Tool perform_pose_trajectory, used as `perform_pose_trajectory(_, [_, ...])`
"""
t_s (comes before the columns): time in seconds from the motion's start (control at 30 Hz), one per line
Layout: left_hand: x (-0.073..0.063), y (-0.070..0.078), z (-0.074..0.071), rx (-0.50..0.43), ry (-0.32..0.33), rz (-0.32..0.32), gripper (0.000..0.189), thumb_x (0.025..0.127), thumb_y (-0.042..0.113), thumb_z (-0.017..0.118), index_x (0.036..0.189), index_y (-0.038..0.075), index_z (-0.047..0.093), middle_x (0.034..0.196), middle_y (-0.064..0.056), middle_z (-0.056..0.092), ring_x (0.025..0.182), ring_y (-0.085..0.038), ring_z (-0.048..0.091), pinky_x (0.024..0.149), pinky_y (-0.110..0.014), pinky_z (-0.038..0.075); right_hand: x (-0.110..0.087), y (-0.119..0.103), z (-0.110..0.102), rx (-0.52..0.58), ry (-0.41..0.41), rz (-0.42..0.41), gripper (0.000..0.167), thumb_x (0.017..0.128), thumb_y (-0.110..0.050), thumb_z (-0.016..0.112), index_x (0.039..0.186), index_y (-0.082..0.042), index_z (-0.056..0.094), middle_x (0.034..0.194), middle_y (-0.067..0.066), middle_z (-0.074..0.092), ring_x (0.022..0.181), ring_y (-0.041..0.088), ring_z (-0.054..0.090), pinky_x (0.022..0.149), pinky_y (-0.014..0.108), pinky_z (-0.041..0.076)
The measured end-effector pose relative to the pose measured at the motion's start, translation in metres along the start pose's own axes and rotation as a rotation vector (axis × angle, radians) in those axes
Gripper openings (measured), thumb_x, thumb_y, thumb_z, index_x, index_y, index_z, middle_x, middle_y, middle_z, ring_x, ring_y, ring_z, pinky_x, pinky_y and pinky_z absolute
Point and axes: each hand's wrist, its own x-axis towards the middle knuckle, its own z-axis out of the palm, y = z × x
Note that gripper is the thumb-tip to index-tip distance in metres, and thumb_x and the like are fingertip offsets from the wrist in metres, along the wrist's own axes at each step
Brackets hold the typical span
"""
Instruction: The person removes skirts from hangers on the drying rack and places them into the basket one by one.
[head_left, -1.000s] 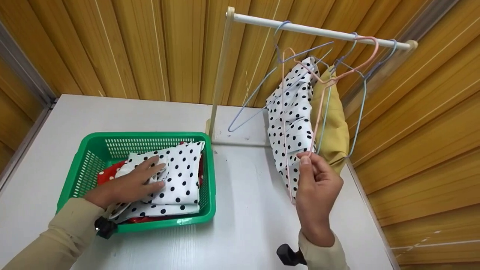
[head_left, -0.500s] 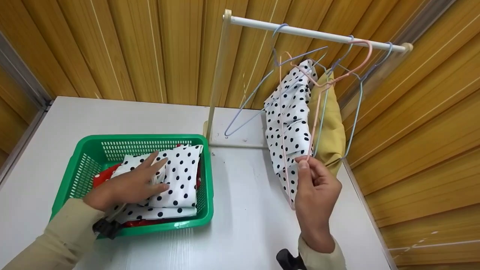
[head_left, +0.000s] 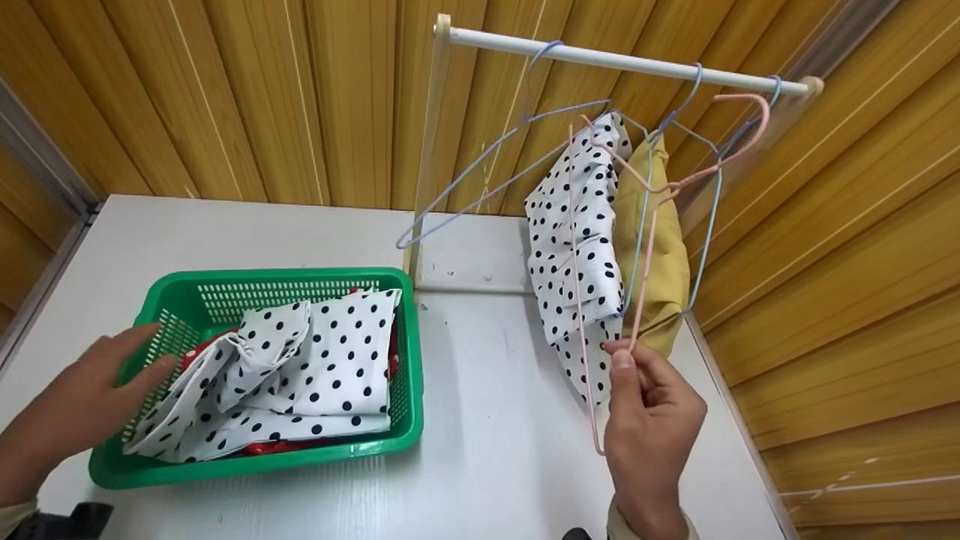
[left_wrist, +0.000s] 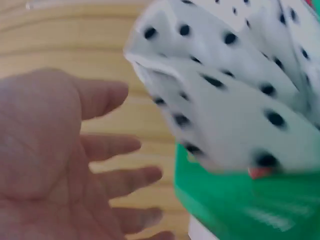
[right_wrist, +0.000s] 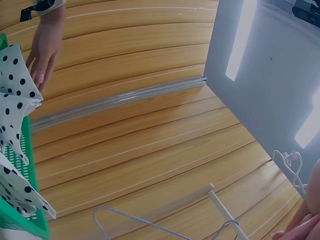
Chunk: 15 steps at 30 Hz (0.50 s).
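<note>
My right hand (head_left: 651, 427) pinches the lower corner of a pink clothes hanger (head_left: 643, 300) between thumb and fingers. Its hook stands free in front of the rail. On the left, my left hand (head_left: 90, 390) hovers beside the basket's left rim, fingers spread and holding nothing; the left wrist view shows its open palm (left_wrist: 45, 165) apart from the cloth. White cloth with black dots (head_left: 349, 352) lies folded and bunched in the green plastic basket (head_left: 409, 420). A bit of red cloth with white dots (head_left: 196, 352) peeks from under it.
A white rail (head_left: 585, 56) on a wooden stand carries blue-purple hangers (head_left: 480, 154). A dotted white garment (head_left: 577, 240) and a mustard-yellow garment (head_left: 664, 255) hang at its right. Wood-panelled walls (head_left: 300, 97) close in behind and right of the white table (head_left: 480, 450).
My left hand has lifted off the dotted cloth and moved left, past the basket's rim. My right hand has lowered the pink hanger slightly toward me; its hook is now lower, clear of the rail.
</note>
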Motion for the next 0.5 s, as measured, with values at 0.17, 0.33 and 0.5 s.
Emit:
perform_pose_trajectory(0.17, [-0.008, -0.064, 0.023, -0.036, 0.092, -0.107, 0.085, 0.112, 0.044, 0.037, 0.156, -0.021, 0.004, 0.156, -0.051, 0.012, 0.138, -0.073, 0.021, 0.093, -0.086, 0.031, 0.006, 0.0, 0.0, -0.032, 0.002, 0.003, 0.016, 0.098, 0.008, 0.058, 0.097, 0.012, 0.074, 0.051, -0.01, 0.035, 0.041, 0.005, 0.026, 0.036, 0.03, 0.015])
perform_pose_trajectory(0.33, [-0.014, -0.081, 0.042, -0.123, 0.019, -0.18, 0.084, 0.113, 0.04, 0.029, 0.155, -0.019, -0.012, 0.156, -0.052, 0.002, 0.141, -0.071, 0.021, 0.102, -0.084, 0.03, 0.018, 0.001, 0.005, -0.06, -0.003, 0.015, 0.018, 0.1, 0.004, 0.057, 0.097, 0.011, 0.073, 0.052, -0.011, 0.034, 0.041, 0.003, 0.028, 0.036, 0.026, 0.019])
perform_pose_trajectory(0.5, [-0.023, -0.046, 0.056, 0.018, 0.17, -0.115, 0.072, 0.104, 0.015, 0.041, 0.156, -0.018, 0.004, 0.151, -0.05, 0.014, 0.126, -0.061, 0.029, 0.095, -0.08, 0.044, 0.028, 0.004, 0.012, -0.06, -0.007, 0.043, 0.019, 0.1, 0.003, 0.057, 0.096, 0.01, 0.073, 0.052, -0.011, 0.033, 0.042, 0.001, 0.028, 0.037, 0.021, 0.02])
